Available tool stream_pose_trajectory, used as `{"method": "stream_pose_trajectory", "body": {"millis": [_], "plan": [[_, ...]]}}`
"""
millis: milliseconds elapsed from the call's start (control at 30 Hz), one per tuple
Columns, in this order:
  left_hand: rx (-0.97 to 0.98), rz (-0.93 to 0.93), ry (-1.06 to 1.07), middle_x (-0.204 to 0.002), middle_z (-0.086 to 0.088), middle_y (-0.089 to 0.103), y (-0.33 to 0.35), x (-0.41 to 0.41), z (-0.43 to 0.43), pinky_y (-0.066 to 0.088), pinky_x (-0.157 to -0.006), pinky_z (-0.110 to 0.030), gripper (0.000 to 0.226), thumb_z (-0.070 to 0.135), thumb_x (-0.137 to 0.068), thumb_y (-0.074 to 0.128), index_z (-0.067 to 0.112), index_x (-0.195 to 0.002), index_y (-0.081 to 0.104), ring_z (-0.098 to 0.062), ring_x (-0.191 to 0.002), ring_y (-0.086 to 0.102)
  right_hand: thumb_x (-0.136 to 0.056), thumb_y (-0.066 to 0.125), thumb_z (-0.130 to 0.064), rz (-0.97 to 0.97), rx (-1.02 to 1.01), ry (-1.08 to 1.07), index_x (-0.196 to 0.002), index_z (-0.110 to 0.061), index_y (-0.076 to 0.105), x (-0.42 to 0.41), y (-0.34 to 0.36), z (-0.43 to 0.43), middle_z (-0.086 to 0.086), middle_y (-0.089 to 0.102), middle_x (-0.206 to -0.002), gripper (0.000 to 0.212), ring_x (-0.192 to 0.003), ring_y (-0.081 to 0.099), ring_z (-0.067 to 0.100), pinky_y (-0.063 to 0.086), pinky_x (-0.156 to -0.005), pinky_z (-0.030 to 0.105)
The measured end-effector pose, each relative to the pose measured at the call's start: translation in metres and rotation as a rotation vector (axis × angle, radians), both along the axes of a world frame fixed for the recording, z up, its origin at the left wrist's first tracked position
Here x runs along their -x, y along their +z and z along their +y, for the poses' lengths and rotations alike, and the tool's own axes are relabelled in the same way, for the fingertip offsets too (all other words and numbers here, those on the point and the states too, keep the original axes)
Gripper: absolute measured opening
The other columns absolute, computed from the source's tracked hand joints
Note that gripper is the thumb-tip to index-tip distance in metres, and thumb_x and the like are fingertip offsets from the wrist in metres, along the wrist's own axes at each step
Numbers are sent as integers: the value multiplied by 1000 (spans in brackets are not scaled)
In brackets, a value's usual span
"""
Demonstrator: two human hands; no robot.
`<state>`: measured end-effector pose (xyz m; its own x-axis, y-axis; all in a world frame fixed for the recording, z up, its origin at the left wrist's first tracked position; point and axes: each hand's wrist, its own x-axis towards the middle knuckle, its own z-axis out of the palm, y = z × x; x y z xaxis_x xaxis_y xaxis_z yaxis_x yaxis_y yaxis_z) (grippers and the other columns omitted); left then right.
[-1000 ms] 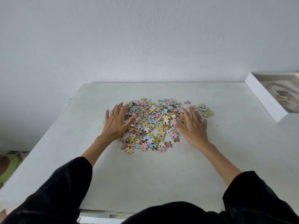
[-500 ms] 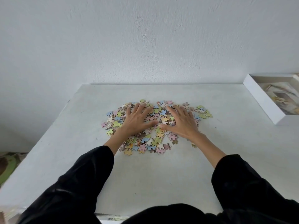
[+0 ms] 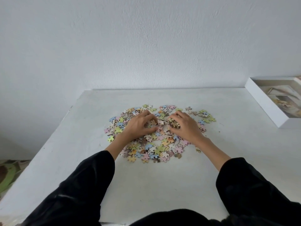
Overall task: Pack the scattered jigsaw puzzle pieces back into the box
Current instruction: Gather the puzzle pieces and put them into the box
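A heap of pastel jigsaw puzzle pieces lies scattered in the middle of the white table. My left hand sits on the left half of the heap, its fingers curled round a clump of pieces. My right hand sits on the right half, fingers curled and gripping a bunch of pieces under its fingertips. The white puzzle box lies open at the table's far right, well apart from both hands.
A white wall rises straight behind the table. The table's left edge drops to a floor with a green patterned mat. One stray piece lies just right of the heap, by my right wrist.
Both hands moved inward from the heap's sides onto its middle, and their flat spread fingers have curled closed around pieces.
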<state>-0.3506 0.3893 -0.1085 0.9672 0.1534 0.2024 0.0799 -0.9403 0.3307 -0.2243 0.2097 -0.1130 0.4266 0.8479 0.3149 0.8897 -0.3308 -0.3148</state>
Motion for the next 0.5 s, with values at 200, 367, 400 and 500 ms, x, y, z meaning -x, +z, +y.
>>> {"method": "stream_pose_trajectory", "body": {"millis": [200, 367, 400, 500], "plan": [[116, -117, 19, -87, 3, 60, 5, -6, 1, 37, -46, -21, 21, 37, -82, 63, 18, -89, 68, -1, -53, 45, -93, 49, -30, 55, 32, -12, -125, -11, 50, -2, 8, 1, 7, 64, -111, 37, -69, 65, 21, 54, -62, 30], [243, -194, 27, -77, 1, 57, 14, -11, 2, 34, -47, -18, 14, 24, -80, 69, 11, -77, 69, 0, -50, 39, -92, 51, -33, 171, -69, -11, -117, -16, 55, -4, 28, 1, -13, 58, -64, 31, -34, 34, 7, 27, -39, 9], [267, -219, 23, -75, 1, 56, 18, -12, 2, 34, -47, -17, 13, 23, -80, 69, 11, -76, 69, -2, -50, 39, -91, 52, -34, 175, -94, -12, -112, -18, 57, -6, 32, 2, -4, 62, -62, 27, -36, 37, 12, 25, -41, 9], [306, -294, -27, -72, 0, 56, 35, -12, 0, 33, -48, -10, 10, 18, -79, 71, 9, -75, 70, -2, -55, 47, -88, 58, -34, 185, -170, -31, -104, -19, 61, -12, 46, 3, 4, 68, -70, 23, -40, 41, 11, 31, -46, 16]]}}
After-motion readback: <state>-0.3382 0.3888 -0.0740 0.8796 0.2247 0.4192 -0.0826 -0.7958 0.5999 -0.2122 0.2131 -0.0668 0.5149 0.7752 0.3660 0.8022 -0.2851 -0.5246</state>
